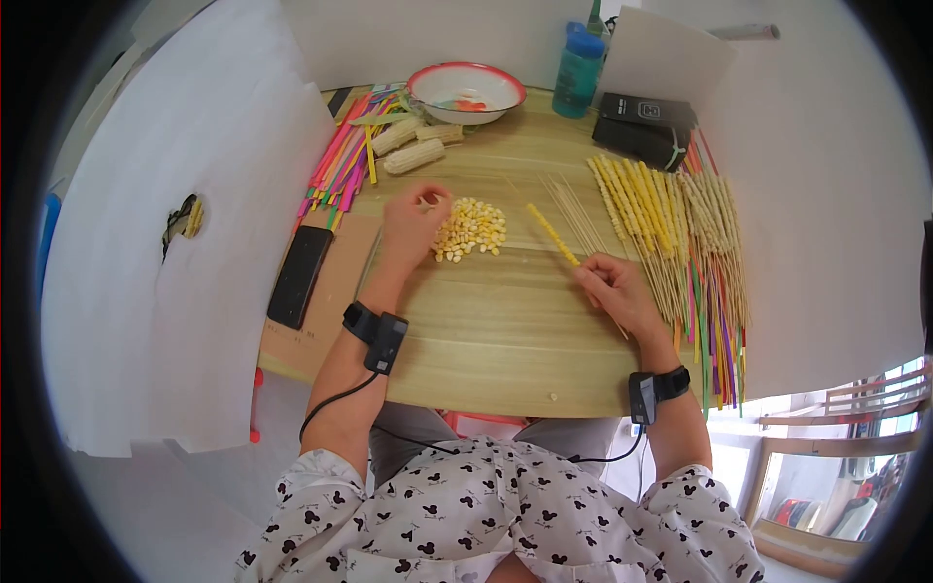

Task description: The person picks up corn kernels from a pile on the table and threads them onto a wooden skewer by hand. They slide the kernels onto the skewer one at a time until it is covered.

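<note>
My right hand [619,290] pinches a bamboo skewer [552,233] threaded with yellow corn kernels. Its bare tip slants up to the left, and the stick's lower end shows below my palm. My left hand [416,222] is at the left edge of a loose pile of corn kernels [471,228]. Its thumb and fingers are curled together in a pinch; whatever lies between them is too small to make out. Several bare skewers [573,209] lie on the table just beyond my right hand.
Corn-loaded skewers [641,204] lie in rows at right, above colored strips [719,350]. More strips [340,160], bare corncobs [415,155] and a phone [299,277] are at left. A red-rimmed enamel basin [466,89], blue bottle [578,73] and black box [641,136] stand behind.
</note>
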